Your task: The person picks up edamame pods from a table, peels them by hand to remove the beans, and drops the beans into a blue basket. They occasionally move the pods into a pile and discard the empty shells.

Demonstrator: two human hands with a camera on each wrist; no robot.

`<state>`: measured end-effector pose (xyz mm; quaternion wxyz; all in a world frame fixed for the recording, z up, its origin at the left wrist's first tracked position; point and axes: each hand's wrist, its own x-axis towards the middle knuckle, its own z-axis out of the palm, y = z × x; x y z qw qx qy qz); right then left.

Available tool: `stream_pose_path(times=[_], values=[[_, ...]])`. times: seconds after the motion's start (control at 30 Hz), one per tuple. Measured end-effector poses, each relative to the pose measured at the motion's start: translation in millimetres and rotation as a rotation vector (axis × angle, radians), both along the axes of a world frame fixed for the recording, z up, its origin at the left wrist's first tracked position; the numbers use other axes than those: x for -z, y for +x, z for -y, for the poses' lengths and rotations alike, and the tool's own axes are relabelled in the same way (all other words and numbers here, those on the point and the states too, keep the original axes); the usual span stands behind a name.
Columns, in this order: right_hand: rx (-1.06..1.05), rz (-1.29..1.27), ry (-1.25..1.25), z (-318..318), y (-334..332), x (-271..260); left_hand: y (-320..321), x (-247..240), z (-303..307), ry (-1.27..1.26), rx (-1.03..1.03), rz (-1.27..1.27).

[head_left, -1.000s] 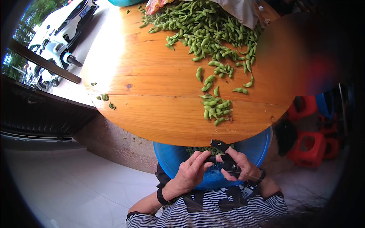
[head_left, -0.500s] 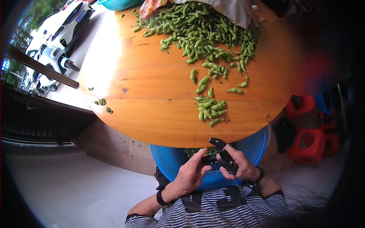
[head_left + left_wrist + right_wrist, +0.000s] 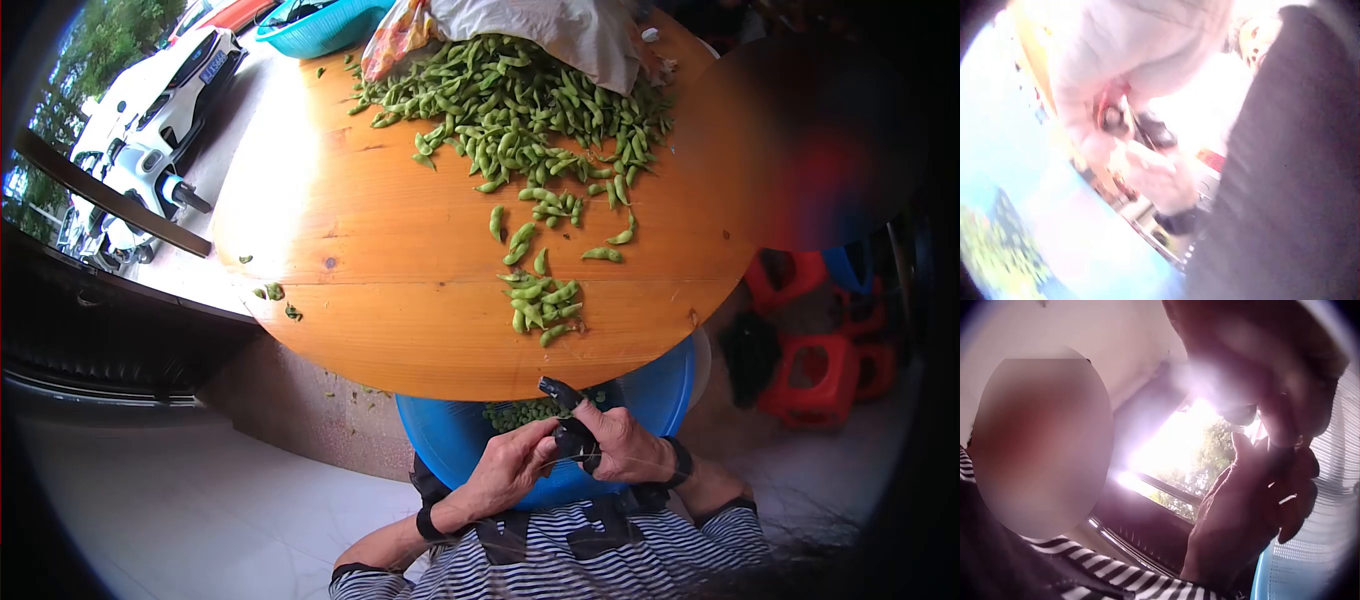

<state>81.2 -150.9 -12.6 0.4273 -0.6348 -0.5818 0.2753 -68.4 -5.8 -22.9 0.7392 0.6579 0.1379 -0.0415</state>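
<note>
In the head view, both hands meet over a blue basin (image 3: 428,425) holding small green beans (image 3: 525,413). My left hand (image 3: 505,468) pinches at a black covering (image 3: 575,440) on a finger of my right hand (image 3: 625,447). Another right-hand digit, with a black-covered tip (image 3: 558,391), points out straight towards the table. In the right wrist view the left hand (image 3: 1229,512) comes up from below, its fingers meeting the right hand's in shadow. Glare washes out the left wrist view, where the hands overlap. Whether something small lies between the fingers, I cannot tell.
A round wooden table (image 3: 400,330) overhangs the basin. Green soybean pods (image 3: 510,110) are heaped at its far side under a pale cloth bag (image 3: 555,35), with a small cluster (image 3: 540,305) nearer. A teal basket (image 3: 320,28) stands far left; red stools (image 3: 810,380) stand right.
The right hand has turned and drawn closer to the left, so the black-covered fingers now overlap the left fingertips. The head view has shifted, showing more of the table's far side.
</note>
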Motion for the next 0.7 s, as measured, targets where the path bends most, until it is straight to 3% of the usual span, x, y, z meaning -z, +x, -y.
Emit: stream_pose_path(times=[0.07, 0.17, 0.2, 0.3, 0.5, 0.57, 0.7], values=[[0.125, -0.205, -0.102, -4, 7, -17, 9, -14, -13, 0.476, 0.015, 0.259], [0.172, -0.376, -0.160, 8, 25, -31, 18, -40, -32, 0.726, -0.131, 0.136], [0.222, -0.639, -0.174, 12, 25, -34, 23, -39, -41, 0.806, -0.172, 0.190], [0.125, -0.694, -0.083, 26, 35, -26, 43, -29, -59, 0.997, -0.050, 0.331], [0.212, -0.827, -0.079, 31, 34, -36, 82, -20, -50, 1.183, -0.013, 0.292], [0.240, -1.000, -0.087, 33, 36, -37, 82, -15, -52, 1.236, 0.032, 0.332], [0.243, -1.011, -0.125, 27, 41, -32, 80, -9, -53, 1.283, 0.008, 0.365]])
